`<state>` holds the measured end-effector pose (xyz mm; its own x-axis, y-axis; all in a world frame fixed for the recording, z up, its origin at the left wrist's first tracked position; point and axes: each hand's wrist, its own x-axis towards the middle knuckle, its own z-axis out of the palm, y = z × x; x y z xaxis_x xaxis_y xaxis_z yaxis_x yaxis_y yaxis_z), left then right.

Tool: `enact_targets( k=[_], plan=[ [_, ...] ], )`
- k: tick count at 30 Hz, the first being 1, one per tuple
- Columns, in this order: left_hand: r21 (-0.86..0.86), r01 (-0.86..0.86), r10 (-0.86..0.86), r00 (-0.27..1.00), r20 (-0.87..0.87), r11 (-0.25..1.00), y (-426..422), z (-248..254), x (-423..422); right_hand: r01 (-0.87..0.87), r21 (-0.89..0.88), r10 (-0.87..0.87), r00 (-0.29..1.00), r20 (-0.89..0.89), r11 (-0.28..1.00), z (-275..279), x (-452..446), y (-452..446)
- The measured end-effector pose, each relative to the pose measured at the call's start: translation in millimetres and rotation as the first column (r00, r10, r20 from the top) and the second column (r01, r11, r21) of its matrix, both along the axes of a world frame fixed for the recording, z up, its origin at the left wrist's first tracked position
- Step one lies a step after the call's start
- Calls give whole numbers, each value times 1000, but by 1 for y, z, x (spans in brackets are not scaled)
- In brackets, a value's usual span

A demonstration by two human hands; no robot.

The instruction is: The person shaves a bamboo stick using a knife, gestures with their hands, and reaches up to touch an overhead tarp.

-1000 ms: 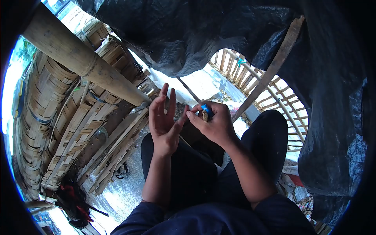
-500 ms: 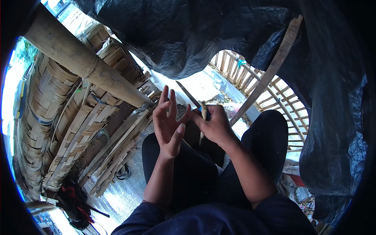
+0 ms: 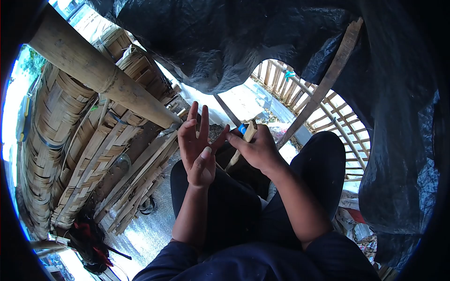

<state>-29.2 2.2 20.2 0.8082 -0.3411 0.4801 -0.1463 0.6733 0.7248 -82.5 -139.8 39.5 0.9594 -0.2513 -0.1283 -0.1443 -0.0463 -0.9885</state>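
Observation:
My right hand [image 3: 260,147] is closed around a knife. Its long, narrow, dark blade [image 3: 227,111] points up and to the left, with a blue band [image 3: 242,129] at its base. A pale piece of wood [image 3: 249,133] also passes through this grip and slants down to the left between my legs; whether it joins the knife is hidden by the fingers. My left hand [image 3: 199,154] is raised beside it, empty, fingers spread and palm partly turned up. Its index fingertip comes close to the right thumb; contact is unclear.
A thick bamboo pole [image 3: 105,77] slants across the upper left. Below it are rolled woven bamboo sheets [image 3: 61,112] and a pile of split strips [image 3: 140,187]. Black plastic sheeting [image 3: 201,42] hangs overhead and at right. A wooden slat [image 3: 323,89] crosses before a bamboo lattice [image 3: 347,126].
My right hand has turned, so the pale wood now tilts more to the left and the blade has shifted slightly right. The left hand has barely moved and stays spread.

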Motion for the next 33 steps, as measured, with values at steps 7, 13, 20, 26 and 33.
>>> enact_targets(
  k=[7,13,20,26,33],
  plan=[
    [-60,40,-47,993,-110,997,0,1,-4,37,26,-39,997,74,999,-9,-1,4],
    [-70,55,-64,989,-133,996,0,0,0,25,-7,-24,998,54,1000,-16,4,3],
    [-112,90,-109,978,-177,990,2,0,1,109,-3,-108,988,111,994,-21,5,8],
    [-236,155,-211,949,-233,959,8,-1,4,131,15,-132,987,92,991,-10,4,9],
    [-278,165,-234,943,-236,946,9,-4,8,173,140,-196,966,169,975,-1,3,9]
  ],
)
